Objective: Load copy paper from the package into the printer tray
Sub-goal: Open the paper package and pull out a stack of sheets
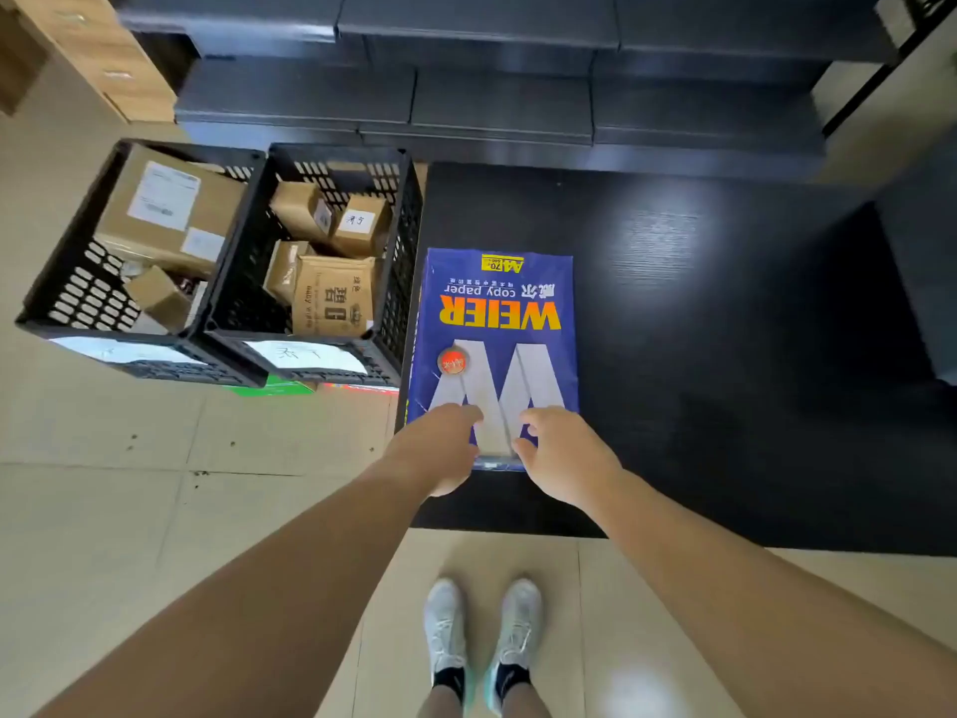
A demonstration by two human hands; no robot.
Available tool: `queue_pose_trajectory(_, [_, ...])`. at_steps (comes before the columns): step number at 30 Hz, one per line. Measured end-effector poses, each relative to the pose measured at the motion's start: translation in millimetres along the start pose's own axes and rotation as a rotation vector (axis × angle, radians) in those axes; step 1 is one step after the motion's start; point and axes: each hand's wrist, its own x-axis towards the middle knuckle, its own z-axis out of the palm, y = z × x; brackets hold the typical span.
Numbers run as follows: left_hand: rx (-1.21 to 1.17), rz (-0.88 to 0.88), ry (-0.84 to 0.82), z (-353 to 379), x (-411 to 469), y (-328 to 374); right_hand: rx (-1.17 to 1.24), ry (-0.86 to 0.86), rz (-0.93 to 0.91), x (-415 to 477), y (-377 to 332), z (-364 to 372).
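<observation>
Both hands, left hand (440, 448) and right hand (562, 456), apparently pinch the near end of the WEIER copy paper package (494, 323) on the black counter (725, 355).

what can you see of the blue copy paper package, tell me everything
The copy paper package is a flat rectangular ream in glossy blue wrapping, printed with yellow WEIER lettering, a large pale W, a yellow A4 label and a round orange sticker. It lies flat, print upside down to the wearer, at the left part of the black table. It looks unopened. The left hand and right hand rest on its near end.
</observation>
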Motion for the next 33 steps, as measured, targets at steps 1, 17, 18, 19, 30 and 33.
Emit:
queue_pose_trajectory(1, [-0.009, -0.003, 0.008, 1, 4, 0, -0.009, 0.019, 0.001, 4, 1, 3])
queue_pose_trajectory(17, [-0.053, 0.057, 0.179, 19, 17, -10, 0.023, 0.296, -0.025, 18, 6, 40])
queue_pose_trajectory(18, [-0.055, 0.056, 0.183, 19, 17, -10, 0.046, 0.299, -0.008, 18, 4, 42])
queue_pose_trajectory(19, [-0.057, 0.055, 0.187, 20, 17, -11, 0.072, 0.299, 0.012, 18, 3, 43])
queue_pose_trajectory(30, [-0.092, 0.063, 0.242, 30, 21, -13, 0.123, 0.213, 0.017, 22, 4, 41])
queue_pose_trajectory(33, [-0.097, 0.061, 0.239, 30, 21, -13, 0.103, 0.214, -0.019, 20, 5, 40])
